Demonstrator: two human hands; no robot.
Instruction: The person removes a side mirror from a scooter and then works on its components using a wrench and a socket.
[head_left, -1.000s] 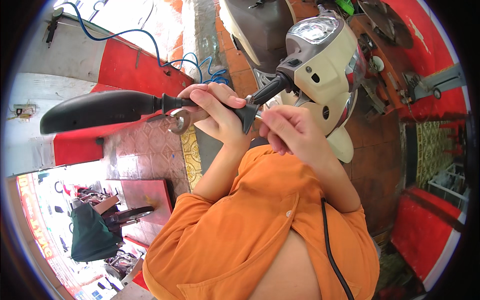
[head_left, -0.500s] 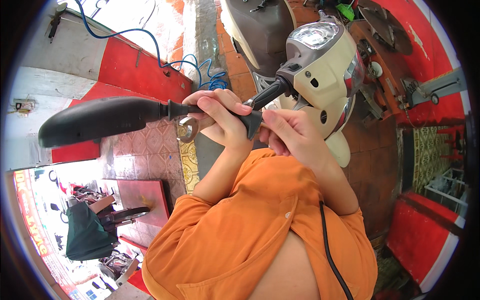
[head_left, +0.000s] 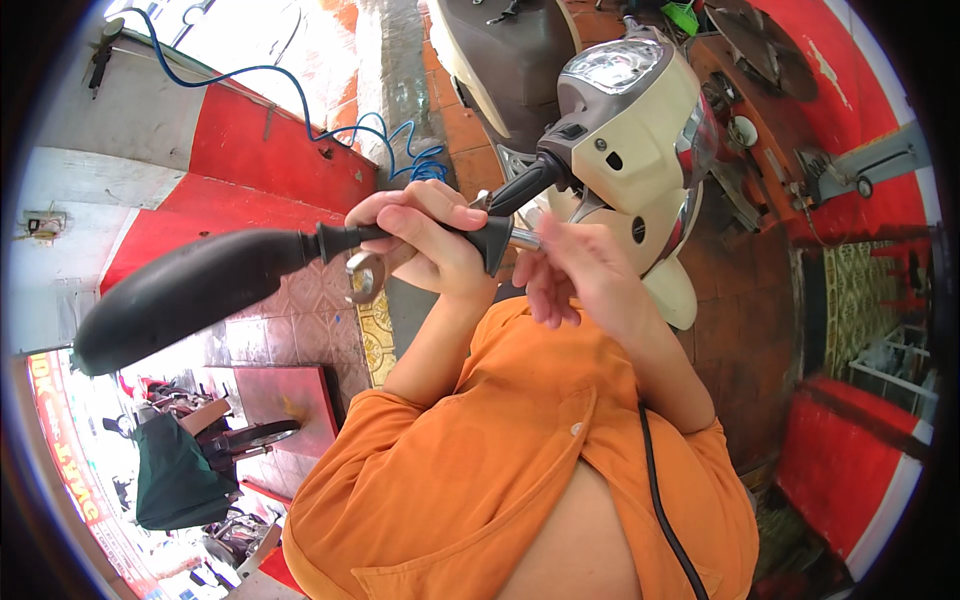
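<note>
Scooter bodywork (head_left: 625, 130) lies just beyond the right hand (head_left: 590, 265) and could be scratched should anything held slip that way. The black mirror (head_left: 190, 285) runs through the left hand (head_left: 430, 235), its long head out to that hand's left; this lopsided weight could twist the stem within the closed fingers. A wrench (head_left: 376, 272) seems tucked into the same grip, its end poking out below the hand, and sharing one hold could let it drop. Blur hides whether the loosely curled right fingers touch the shiny metal end (head_left: 524, 239) just beside them, so it may lack support. Against half a second ago, the mirror's head hangs lower left of the left hand, and more metal shows between the hands.
</note>
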